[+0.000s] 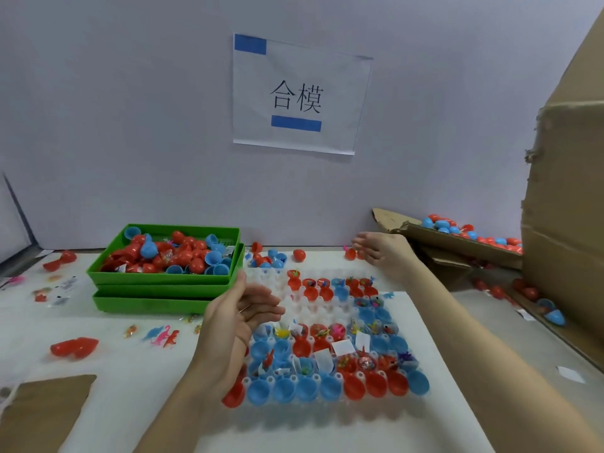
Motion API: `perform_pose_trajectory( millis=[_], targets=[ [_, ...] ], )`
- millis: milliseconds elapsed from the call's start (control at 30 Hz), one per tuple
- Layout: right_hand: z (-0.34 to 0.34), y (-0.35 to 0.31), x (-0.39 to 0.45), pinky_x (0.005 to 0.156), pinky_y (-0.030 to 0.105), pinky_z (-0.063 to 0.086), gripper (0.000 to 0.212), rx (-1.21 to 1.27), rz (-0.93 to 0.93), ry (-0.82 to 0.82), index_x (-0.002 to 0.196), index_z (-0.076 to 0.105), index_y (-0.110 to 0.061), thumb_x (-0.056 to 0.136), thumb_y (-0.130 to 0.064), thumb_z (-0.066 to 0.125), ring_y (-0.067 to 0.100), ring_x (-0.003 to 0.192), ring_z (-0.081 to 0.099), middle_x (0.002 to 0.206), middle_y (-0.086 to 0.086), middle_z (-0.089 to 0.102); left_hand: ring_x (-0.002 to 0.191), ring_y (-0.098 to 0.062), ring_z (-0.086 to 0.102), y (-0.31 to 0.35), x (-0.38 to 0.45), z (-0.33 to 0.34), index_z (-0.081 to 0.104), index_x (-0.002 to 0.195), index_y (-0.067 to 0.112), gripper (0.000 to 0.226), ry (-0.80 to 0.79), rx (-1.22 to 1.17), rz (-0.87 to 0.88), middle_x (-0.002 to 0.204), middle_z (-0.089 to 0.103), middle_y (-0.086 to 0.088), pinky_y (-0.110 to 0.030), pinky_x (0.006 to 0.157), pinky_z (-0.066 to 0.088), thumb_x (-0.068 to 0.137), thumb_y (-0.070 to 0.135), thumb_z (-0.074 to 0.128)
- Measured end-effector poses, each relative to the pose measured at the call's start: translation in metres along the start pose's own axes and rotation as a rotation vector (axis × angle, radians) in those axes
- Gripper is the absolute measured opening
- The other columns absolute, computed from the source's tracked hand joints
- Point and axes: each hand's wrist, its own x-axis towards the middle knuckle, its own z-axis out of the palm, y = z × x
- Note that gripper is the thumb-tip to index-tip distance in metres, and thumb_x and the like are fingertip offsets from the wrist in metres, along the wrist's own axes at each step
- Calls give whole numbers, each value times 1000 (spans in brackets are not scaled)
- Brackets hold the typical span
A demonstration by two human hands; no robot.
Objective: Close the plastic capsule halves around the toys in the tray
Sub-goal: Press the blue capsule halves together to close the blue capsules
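A clear plastic tray (313, 308) lies on the white table with rows of open red and blue capsule halves (327, 385). Several halves hold small toys (364, 362). The tray's middle rows are bare. My left hand (242, 318) hovers over the tray's left edge, palm turned inward, fingers relaxed and holding nothing. My right hand (380, 248) is stretched past the tray's far right corner, fingers spread, above a loose red capsule (350, 254) without gripping it.
Stacked green bins (157, 286) of red and blue halves stand left of the tray. A cardboard box (464, 243) of closed capsules lies far right, beside a tall carton (565, 197). Loose toys (163, 336) and a red capsule (74, 347) lie at the left.
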Motion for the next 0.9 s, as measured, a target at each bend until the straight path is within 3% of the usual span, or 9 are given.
perform_pose_trajectory(
  millis=[67, 167, 300, 433, 567, 733, 900],
  targets=[
    [-2, 19, -16, 66, 19, 59, 21, -337, -154, 28, 117, 69, 0, 103, -10, 57, 13, 77, 74, 92, 5, 76, 76, -34, 74, 1, -1, -1, 74, 84, 0, 47, -1, 25, 4, 86, 72, -26, -31, 65, 63, 98, 42, 57],
    [-5, 40, -42, 64, 12, 52, 13, -703, -356, 16, 108, 74, -17, 99, -17, 64, 3, 80, 70, 88, -11, 72, 76, -34, 74, 2, -1, -2, 73, 87, -1, 46, 10, 50, 13, 86, 72, -25, -31, 66, 63, 96, 42, 58],
    [-17, 62, -75, 60, 1, 45, 12, -785, -555, 112, 100, 75, -25, 98, -17, 68, -12, 82, 64, 84, -25, 65, 74, -31, 74, 3, -1, -4, 75, 86, 1, 46, 14, 71, 21, 85, 72, -23, -30, 66, 63, 93, 43, 59],
    [-30, 73, -83, 59, 7, 42, 13, -908, -479, 188, 108, 76, -22, 98, -20, 68, 1, 75, 61, 91, -13, 66, 73, -29, 74, 2, 1, -4, 77, 81, 6, 43, 10, 83, 22, 82, 71, -20, -29, 65, 63, 91, 44, 59],
    [-38, 65, -86, 68, 20, 52, 14, -1051, -442, 124, 105, 77, -23, 99, -17, 66, 7, 78, 60, 100, -5, 70, 71, -28, 73, -2, 1, -3, 72, 87, 2, 44, 4, 101, 19, 79, 69, -20, -29, 64, 63, 94, 43, 58],
    [-46, 57, -88, 61, 16, 42, 14, -1098, -382, 195, 109, 75, -19, 99, -19, 65, 8, 78, 57, 106, 2, 72, 71, -27, 73, -3, 1, -3, 71, 87, 2, 44, -8, 115, 20, 78, 69, -20, -29, 64, 63, 97, 42, 57],
    [-52, 56, -95, 52, 14, 36, 18, -1190, -230, 41, 109, 77, -19, 98, -29, 67, 5, 70, 56, 93, -4, 65, 70, -27, 73, -2, 1, -3, 72, 85, 2, 44, -15, 108, 12, 77, 69, -19, -29, 64, 62, 95, 43, 57]
  ],
)
